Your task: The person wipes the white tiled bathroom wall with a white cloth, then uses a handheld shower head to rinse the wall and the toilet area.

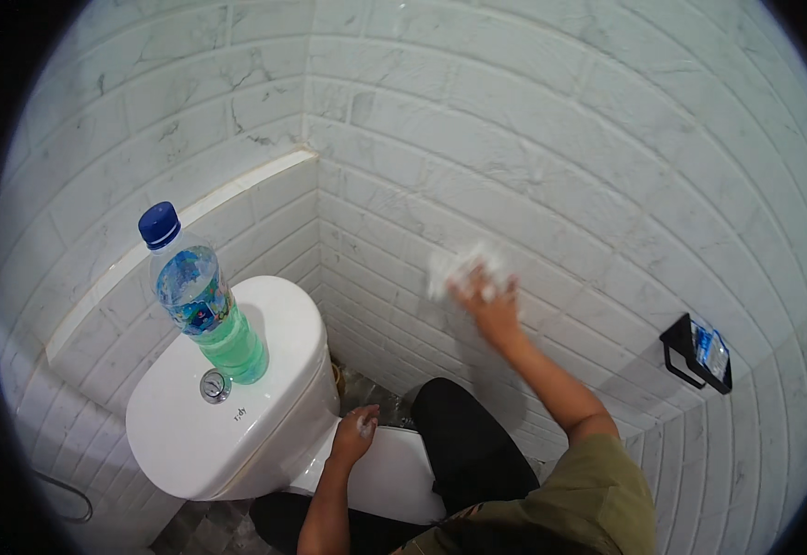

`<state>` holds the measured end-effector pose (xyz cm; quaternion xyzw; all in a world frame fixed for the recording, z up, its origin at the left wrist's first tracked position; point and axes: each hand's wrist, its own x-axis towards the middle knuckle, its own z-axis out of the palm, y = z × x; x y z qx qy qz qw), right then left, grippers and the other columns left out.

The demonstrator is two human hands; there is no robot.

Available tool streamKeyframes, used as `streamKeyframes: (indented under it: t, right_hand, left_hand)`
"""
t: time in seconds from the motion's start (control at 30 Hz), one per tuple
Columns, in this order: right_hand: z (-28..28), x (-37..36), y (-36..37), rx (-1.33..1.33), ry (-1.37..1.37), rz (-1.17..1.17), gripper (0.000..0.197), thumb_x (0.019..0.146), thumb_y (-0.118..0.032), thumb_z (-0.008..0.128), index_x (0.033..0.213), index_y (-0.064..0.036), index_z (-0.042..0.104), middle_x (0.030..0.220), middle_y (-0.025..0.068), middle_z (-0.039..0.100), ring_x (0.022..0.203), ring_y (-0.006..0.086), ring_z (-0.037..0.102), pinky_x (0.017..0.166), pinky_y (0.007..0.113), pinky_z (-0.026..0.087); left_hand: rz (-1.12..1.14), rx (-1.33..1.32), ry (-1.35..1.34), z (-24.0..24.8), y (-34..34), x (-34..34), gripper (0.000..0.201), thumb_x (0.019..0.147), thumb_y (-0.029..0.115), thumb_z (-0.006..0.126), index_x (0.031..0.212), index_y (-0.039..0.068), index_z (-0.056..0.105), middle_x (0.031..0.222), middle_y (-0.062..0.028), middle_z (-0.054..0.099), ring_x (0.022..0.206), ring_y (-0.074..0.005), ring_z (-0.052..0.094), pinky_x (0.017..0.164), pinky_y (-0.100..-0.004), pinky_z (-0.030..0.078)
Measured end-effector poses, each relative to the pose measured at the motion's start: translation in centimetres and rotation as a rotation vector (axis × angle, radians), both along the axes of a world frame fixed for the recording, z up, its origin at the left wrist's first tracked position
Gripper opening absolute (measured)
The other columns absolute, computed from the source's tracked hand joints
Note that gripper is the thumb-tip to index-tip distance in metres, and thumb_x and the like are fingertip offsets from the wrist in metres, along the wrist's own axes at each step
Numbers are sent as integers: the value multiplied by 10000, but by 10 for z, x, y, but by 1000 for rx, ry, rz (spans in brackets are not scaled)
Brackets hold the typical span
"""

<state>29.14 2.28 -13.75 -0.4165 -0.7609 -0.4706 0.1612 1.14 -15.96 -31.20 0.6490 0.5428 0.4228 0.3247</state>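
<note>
We judge the bottle (pixel 237 350) to be the chief hazard here: it stands capless-side down on no stand or tray, simply on its base upon the toilet tank (pixel 177 439), just beside the flush button (pixel 215 385), with green liquid in its lower part and a blue cap (pixel 159 225) at its top. A knock from the left arm, should it swing up over the tank, could topple it. We consider a second risk to lie at the wall (pixel 551 166): if the tiles are wet, the right hand could slide away under pressure, and loose folds of the white cloth (pixel 438 275) could slip out from beneath the fingers. A wide sweep toward the person's right could also strike the black holder (pixel 676 329) and dislodge the blue packet (pixel 711 350) in it. As to position, we find the cloth against the wall, under and just beyond the spread fingers of the right hand (pixel 488 296); both are blurred, and we cannot tell whether the fingers grip it or merely press it. The left hand (pixel 355 437) is well apart from cloth and right hand alike, low beside the tank and over the toilet lid (pixel 394 476), its fingers partly bent. We note a white patch on it, but cannot tell whether anything is held there.
</note>
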Motion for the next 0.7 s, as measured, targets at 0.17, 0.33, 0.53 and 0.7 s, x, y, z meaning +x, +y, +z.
streamKeyframes:
  t: [0.17, 0.33, 0.53, 0.7]
  right_hand:
    - [-100, 58, -32, -467, -326, 110, 581, 851, -202, 518, 1388, -376, 379, 1444, -25, 399, 1279, 189, 420, 1047, 572, 325]
    - [40, 43, -34, -150, -176, 16, 562, 857, -193, 502, 1382, -368, 401, 1468, 13, 379, 1257, 215, 443, 1056, 597, 291]
    - [258, 41, -46, 439, 263, -129, 611, 824, -4, 497, 1416, -44, 353, 1548, 157, 185, 1431, 346, 167, 1085, 606, 185]
    - [197, 42, -18, 143, 178, -10, 652, 821, -47, 524, 1434, -153, 327, 1562, 130, 147, 1419, 386, 168, 1042, 596, 294]
  left_hand:
    - [22, 19, -356, -12, 17, 17, 209, 858, 3, 572, 1062, -23, 613, 976, -163, 665, 878, -260, 668, 762, -328, 522]
    - [-80, 61, -316, -5, 32, 5, 204, 910, 26, 539, 1090, -55, 589, 987, -144, 663, 940, -189, 643, 814, -282, 508]
    - [-27, 78, -49, -3, 25, -7, 187, 847, 12, 572, 1021, -27, 629, 967, -176, 666, 892, -305, 651, 809, -367, 502]
    - [-140, 214, -18, 15, 15, -3, 182, 806, 44, 585, 973, 23, 654, 908, -165, 663, 859, -352, 629, 783, -416, 495]
